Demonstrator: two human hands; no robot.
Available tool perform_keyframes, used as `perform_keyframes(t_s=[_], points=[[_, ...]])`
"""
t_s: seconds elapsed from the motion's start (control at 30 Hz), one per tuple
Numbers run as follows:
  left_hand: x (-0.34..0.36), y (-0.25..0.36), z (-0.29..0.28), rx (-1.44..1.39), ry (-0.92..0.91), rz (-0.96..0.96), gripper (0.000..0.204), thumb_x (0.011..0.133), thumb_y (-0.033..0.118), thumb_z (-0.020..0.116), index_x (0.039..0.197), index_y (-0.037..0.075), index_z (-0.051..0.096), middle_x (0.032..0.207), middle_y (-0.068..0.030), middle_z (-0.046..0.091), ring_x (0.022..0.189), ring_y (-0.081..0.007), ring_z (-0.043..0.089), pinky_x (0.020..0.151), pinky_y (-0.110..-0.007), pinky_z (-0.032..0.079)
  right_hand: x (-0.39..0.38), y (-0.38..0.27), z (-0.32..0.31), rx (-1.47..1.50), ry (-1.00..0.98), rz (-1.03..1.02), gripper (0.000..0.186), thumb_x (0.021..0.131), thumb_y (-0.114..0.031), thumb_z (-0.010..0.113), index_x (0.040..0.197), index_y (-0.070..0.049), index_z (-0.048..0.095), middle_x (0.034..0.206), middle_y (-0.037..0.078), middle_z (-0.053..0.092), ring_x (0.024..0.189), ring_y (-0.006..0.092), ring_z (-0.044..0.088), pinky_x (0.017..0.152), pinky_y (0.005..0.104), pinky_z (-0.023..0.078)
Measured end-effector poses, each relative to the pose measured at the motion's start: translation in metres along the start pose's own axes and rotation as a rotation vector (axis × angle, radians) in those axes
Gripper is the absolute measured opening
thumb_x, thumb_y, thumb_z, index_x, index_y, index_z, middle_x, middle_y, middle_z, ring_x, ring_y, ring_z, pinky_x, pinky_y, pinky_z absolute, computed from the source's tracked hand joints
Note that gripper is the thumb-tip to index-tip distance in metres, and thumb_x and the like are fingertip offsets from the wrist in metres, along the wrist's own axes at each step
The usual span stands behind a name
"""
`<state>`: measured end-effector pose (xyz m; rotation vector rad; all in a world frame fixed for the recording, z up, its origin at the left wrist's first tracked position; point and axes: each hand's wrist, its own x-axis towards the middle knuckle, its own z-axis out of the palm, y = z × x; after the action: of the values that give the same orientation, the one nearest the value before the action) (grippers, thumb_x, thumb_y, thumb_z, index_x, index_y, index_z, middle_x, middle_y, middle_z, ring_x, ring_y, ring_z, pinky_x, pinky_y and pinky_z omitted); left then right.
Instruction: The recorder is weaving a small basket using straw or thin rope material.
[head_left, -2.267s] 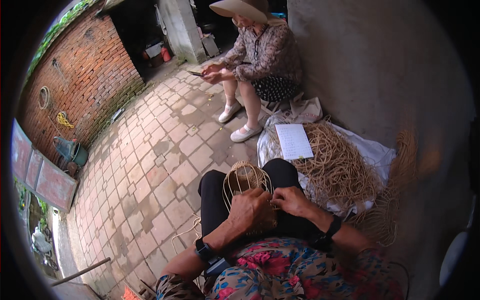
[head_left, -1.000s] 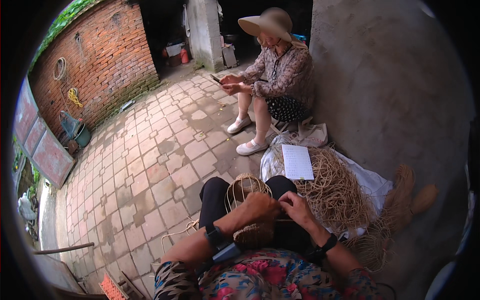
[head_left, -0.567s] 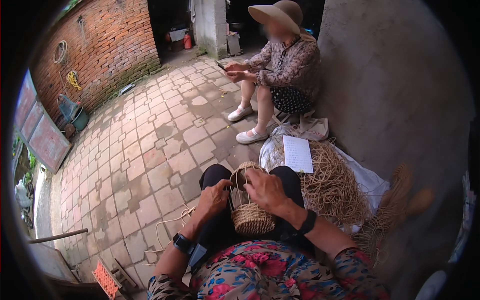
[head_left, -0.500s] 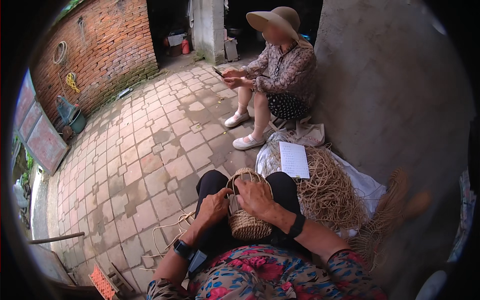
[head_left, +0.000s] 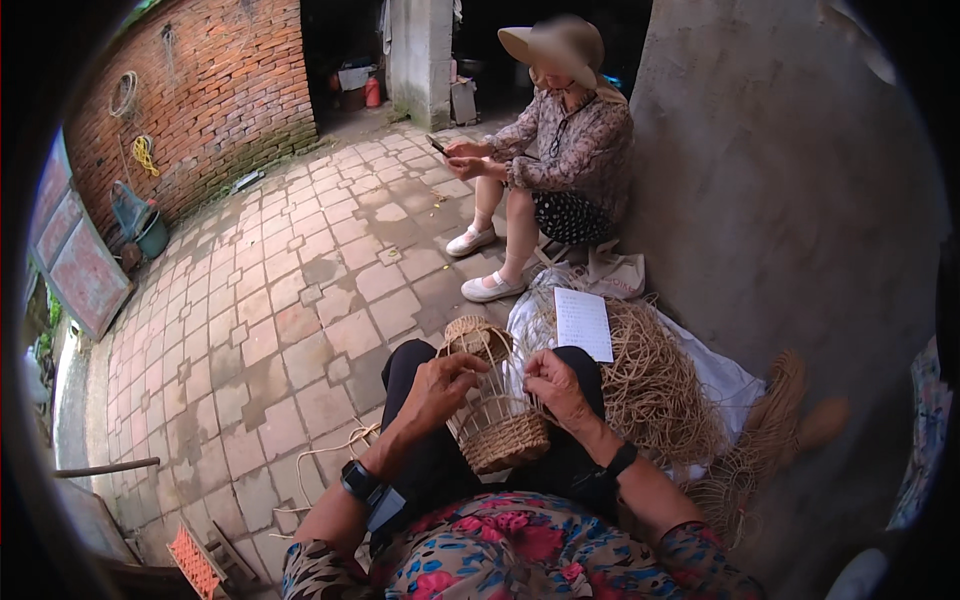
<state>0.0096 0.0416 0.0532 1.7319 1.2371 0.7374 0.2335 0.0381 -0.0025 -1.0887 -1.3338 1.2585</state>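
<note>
1. Basket: rough, matt, plant-like woven fibre.
2. Cord pile: coarse, matt fibre.
3. Sheet: smooth, matt paper.
4. Trousers: matt cloth.
5. Brick wall: rough, matt.
6. Paving: uneven, matt masonry.

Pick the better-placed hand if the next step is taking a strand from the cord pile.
Probably the right hand: it's beside the cord pile. The left hand is farther off, across the basket.

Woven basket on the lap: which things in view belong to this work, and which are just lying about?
Belongs to the work:
woven basket, between left hand and right hand
heap of tan cord, probably its material

Apparently just lying about:
green bucket
yellow rope, hanging
white sheet, purpose unclear
</note>
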Motion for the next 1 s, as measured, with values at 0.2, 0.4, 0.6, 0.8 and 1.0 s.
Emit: perform_keyframes(t_s=[0.2,0.4,0.6,0.8,1.0], points=[[0.024,0.001,0.009,-0.190,-0.268,-0.029,0.026,0.086,0.008,0.051,0.107,0.003,0.066,0.081,-0.0013,0.066,0.057,-0.0078,0.053,0.053,-0.022,0.045,-0.006,-0.003,-0.025,-0.447,-0.091,0.087,0.016,0.084,-0.005,0.056,0.099,-0.002,0.055,0.076,0.005,0.057,0.067,0.0138,0.057,0.063,0.0291,0.048],[0.008,-0.006,-0.003,-0.192,0.037,0.073,0.023,0.086,0.008,0.050,0.103,0.003,0.064,0.082,-0.0069,0.067,0.064,-0.0127,0.062,0.058,-0.029,0.051,-0.055,-0.048,-0.027,-0.651,0.132,-0.291,0.005,0.084,-0.005,0.063,0.086,-0.001,0.061,0.077,0.008,0.058,0.062,0.0185,0.059,0.058,0.0311,0.047],[-0.027,-0.035,-0.009,-0.192,0.020,-0.202,0.025,0.090,0.007,0.047,0.111,0.007,0.061,0.086,-0.0052,0.067,0.060,-0.0096,0.059,0.051,-0.024,0.048,-0.071,-0.053,-0.003,-0.531,0.049,-0.218,0.007,0.086,-0.006,0.061,0.091,0.000,0.063,0.074,0.007,0.062,0.060,0.0113,0.056,0.055,0.0278,0.045],[-0.020,-0.039,-0.005,-0.684,-0.198,-0.166,0.031,0.092,0.013,0.052,0.123,0.009,0.054,0.098,-0.0065,0.066,0.058,-0.0058,0.054,0.052,-0.019,0.046,-0.055,-0.032,0.006,-0.540,-0.173,-0.085,0.020,0.086,-0.009,0.064,0.104,0.000,0.061,0.067,0.001,0.054,0.057,0.0073,0.047,0.053,0.0239,0.041],[-0.006,-0.011,-0.001,-0.467,-0.404,-0.014,0.037,0.091,0.013,0.052,0.127,0.007,0.052,0.099,-0.0059,0.066,0.057,-0.0056,0.051,0.052,-0.020,0.045,-0.060,-0.009,-0.010,-0.010,-0.167,0.446,0.033,0.084,-0.007,0.065,0.115,-0.002,0.054,0.077,-0.003,0.054,0.062,0.0043,0.050,0.055,0.0175,0.040]])
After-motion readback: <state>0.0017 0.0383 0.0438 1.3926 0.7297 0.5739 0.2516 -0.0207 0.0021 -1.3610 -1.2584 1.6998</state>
